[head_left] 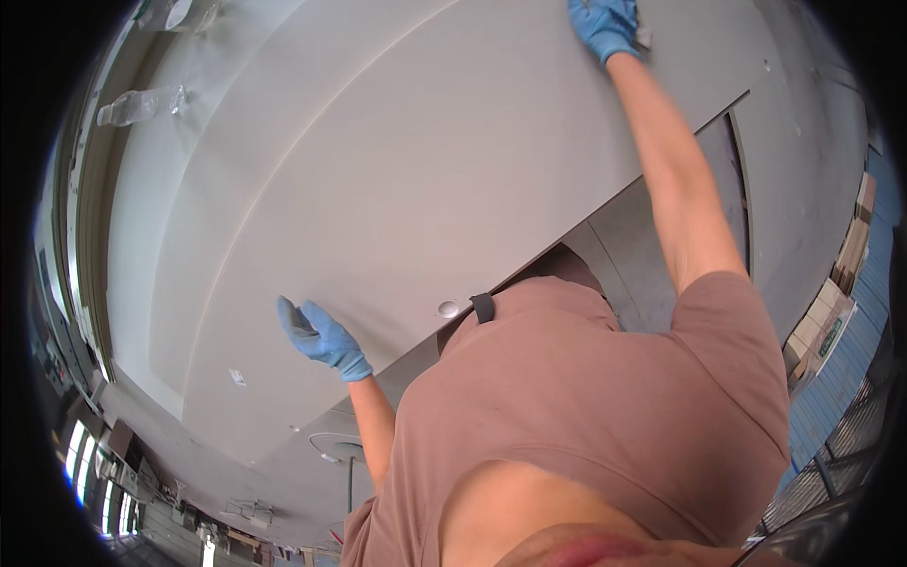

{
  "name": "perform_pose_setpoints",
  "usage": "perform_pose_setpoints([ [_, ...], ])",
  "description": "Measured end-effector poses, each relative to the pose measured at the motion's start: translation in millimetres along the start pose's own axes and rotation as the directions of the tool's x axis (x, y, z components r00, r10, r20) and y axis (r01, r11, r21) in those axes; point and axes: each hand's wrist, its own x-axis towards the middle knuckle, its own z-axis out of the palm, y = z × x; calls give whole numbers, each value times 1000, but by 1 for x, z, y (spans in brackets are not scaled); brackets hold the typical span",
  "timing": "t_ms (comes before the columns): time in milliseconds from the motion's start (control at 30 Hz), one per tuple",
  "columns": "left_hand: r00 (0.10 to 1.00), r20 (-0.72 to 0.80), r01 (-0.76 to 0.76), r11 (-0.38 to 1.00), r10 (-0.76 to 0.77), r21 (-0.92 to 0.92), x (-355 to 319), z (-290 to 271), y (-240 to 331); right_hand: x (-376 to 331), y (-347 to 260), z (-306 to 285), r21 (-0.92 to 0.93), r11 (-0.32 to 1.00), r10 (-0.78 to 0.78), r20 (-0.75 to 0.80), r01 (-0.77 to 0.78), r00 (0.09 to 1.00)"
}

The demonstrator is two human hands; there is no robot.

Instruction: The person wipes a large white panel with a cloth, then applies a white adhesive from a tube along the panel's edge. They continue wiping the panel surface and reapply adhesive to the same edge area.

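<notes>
A large light-grey door-like panel (397, 180) with a thin curved-looking seam lies flat in front of me. My left hand (323, 336), in a blue glove with a grey palm, hovers over its near left part, fingers stretched out and nothing in them. Far to the right, my right hand (605, 26) in a matching glove presses on the panel's surface. From beneath it sticks out the edge of a white cloth (644, 30); the fingertips are cut off by the top of the picture. A round recessed hole (448, 308) sits at the near edge.
A clear plastic bottle (142, 106) lies at the far left, with another clear container (179, 13) beyond it. A small white label (237, 377) is near my left hand. Stacked boards (818, 326) stand at the right beside a blue corrugated surface (831, 406).
</notes>
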Motion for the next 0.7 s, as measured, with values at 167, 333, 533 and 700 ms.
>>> perform_pose_setpoints([
  [167,999,-30,10,999,-11,-35,-38,17,29,-174,-119,-64,421,732,-524,-154,536,838],
  [333,997,-55,-54,996,50,-65,-52,37,61,-287,-124,-129,728,269,-718,-284,630,635],
  [533,990,-122,55,996,-64,-74,-93,36,38,-220,50,-110,384,668,-692,7,637,722],
  [700,953,-230,163,973,-198,-163,-110,24,-3,-194,96,-94,350,661,-733,111,664,671],
])
